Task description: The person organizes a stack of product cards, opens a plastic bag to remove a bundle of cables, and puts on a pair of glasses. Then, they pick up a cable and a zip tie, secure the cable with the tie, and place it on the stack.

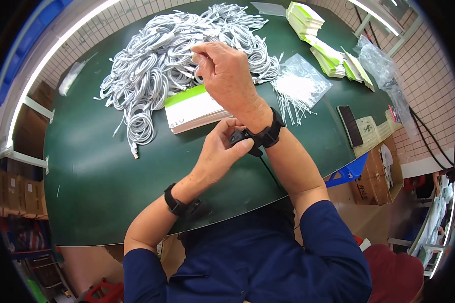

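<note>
Clear plastic bag (302, 81) lying flat on the green tabletop (96, 166), right of centre, filled with thin white ties; some ties spilling out of its near edge. Second clear bag (384, 76), crumpled, at the far right edge of the tabletop; contents not possible to tell. Brown cardboard boxes (379, 171) below the right edge, beside a blue crate (346, 174).

Big heap of coiled white cables (162, 60) on the far left half of the tabletop, one coil (139, 129) lying a little apart toward the near side. White flat box with green stripe (192, 108) just beside the heap, partly hidden behind the raised right hand. Stacks of white-and-green folded cartons (318, 35) at the far right. Dark phone (350, 125) lying flat near the right edge.

Right hand (227, 76) raised above the heap, wrist bent, fingers (199, 50) closed in a pinch; whether something thin is between them, cannot tell. Black wrist device (268, 132) strapped around the right wrist, its band running across the forearm, a thin dark cord hanging from it toward the body. Left hand (220, 149) touching this device from below, fingers (240, 144) closed on the small black clasp part (240, 136) at the inner side of the wrist. Similar black band (176, 202) on the left wrist. Both forearms over the near middle of the tabletop, covering part of the box.
</note>
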Demonstrator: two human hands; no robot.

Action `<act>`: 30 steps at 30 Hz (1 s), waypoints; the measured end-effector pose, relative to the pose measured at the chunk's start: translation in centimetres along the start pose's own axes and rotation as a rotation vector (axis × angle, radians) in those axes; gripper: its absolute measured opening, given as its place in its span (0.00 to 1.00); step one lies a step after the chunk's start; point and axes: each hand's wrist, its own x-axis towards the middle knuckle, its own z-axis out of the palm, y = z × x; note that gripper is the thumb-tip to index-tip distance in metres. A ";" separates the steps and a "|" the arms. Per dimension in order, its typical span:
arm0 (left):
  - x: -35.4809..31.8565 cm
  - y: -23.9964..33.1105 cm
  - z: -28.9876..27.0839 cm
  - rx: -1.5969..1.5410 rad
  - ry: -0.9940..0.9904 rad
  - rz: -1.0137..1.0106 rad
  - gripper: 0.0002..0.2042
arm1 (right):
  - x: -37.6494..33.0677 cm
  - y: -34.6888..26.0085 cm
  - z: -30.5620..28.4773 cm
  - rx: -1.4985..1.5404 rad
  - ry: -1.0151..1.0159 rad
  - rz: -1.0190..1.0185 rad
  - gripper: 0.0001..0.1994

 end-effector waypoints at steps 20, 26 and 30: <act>-0.3 0.1 0.8 -0.061 -0.024 -0.241 0.13 | -1.4 -1.5 -0.2 0.482 -0.159 0.550 0.08; -1.0 2.0 2.1 0.257 -0.005 -0.052 0.14 | -0.8 1.2 -0.7 1.774 0.343 0.945 0.06; -1.0 2.5 2.3 0.254 0.001 -0.011 0.15 | 0.2 1.8 -2.3 2.153 0.532 0.958 0.05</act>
